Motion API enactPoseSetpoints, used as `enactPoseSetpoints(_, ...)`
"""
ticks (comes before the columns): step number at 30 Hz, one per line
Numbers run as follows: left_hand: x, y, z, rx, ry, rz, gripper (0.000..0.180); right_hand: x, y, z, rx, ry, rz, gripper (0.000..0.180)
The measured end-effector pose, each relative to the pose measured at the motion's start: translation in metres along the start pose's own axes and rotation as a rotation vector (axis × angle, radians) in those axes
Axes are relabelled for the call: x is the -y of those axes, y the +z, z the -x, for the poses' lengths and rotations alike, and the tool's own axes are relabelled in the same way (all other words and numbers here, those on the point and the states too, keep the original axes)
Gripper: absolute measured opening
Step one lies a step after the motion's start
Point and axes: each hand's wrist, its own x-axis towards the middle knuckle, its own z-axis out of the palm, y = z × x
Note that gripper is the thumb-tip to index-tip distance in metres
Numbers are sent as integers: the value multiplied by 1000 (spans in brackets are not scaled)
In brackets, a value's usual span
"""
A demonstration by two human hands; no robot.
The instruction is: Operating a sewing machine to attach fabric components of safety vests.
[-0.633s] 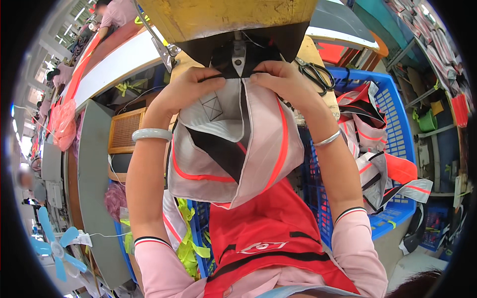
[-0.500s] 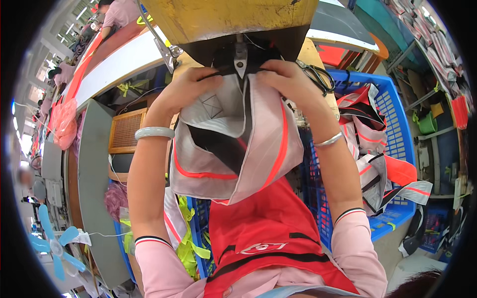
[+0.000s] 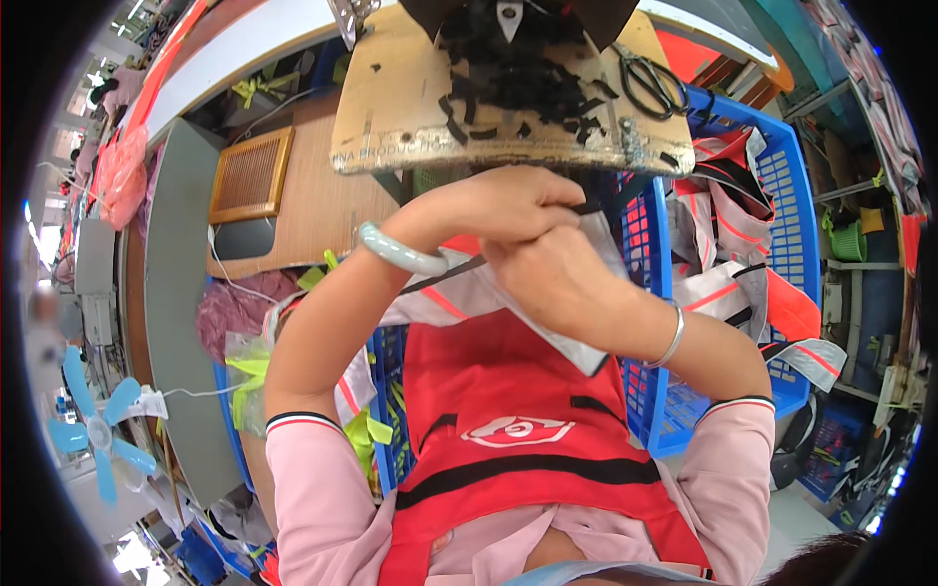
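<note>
A light grey sewn fabric piece [image 3: 447, 299] with an orange-red stripe and black edging hangs across my lap, folded and partly hidden by my arms. My left hand [image 3: 508, 203], with a pale bangle on its wrist, is closed on the piece's upper part, fingers curled. Just below and touching it, my right hand [image 3: 555, 278] grips the same piece, its fingers partly covered. Both hands are in front of the near edge of a wooden machine table [image 3: 391, 112]. Black scraps [image 3: 518, 83] litter that table beneath the machine's metal foot [image 3: 509, 18].
Black-handled scissors [image 3: 650, 86] lie at the table's right side. A blue basket [image 3: 796, 210] on the right holds several similar fabric pieces. To the left are a wooden side table [image 3: 327, 186], a grey panel [image 3: 191, 293] and a blue fan [image 3: 101, 430].
Both hands have drawn the fabric piece from under the machine toward me and come together. The piece has folded from its open, spread shape, and the scrap-covered table top has come into view.
</note>
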Motion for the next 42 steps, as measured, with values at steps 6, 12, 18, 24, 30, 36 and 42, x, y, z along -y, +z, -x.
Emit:
enactPoseSetpoints(6,22,82,71,-759,-58,105,32,-34,4,29,35,201,-425,14)
enactPoseSetpoints(12,11,146,112,-825,-413,237,22,-37,-8,49,-31,221,-611,17)
enactPoseSetpoints(18,-51,52,107,-686,-97,216,21,-56,-49,66,-157,295,-437,16)
enactPoseSetpoints(24,-74,-26,80,-634,-51,-29,29,-85,-85,55,-328,412,-573,21)
enactPoseSetpoints(30,-19,-71,69,-534,-142,42,32,-112,-53,6,-367,393,-677,24)
enactPoseSetpoints(36,11,-109,54,-503,-260,185,32,-140,-48,-32,-154,523,-767,33)
enactPoseSetpoints(42,33,-129,47,-515,-271,209,29,-157,-38,-53,-170,478,-717,35)
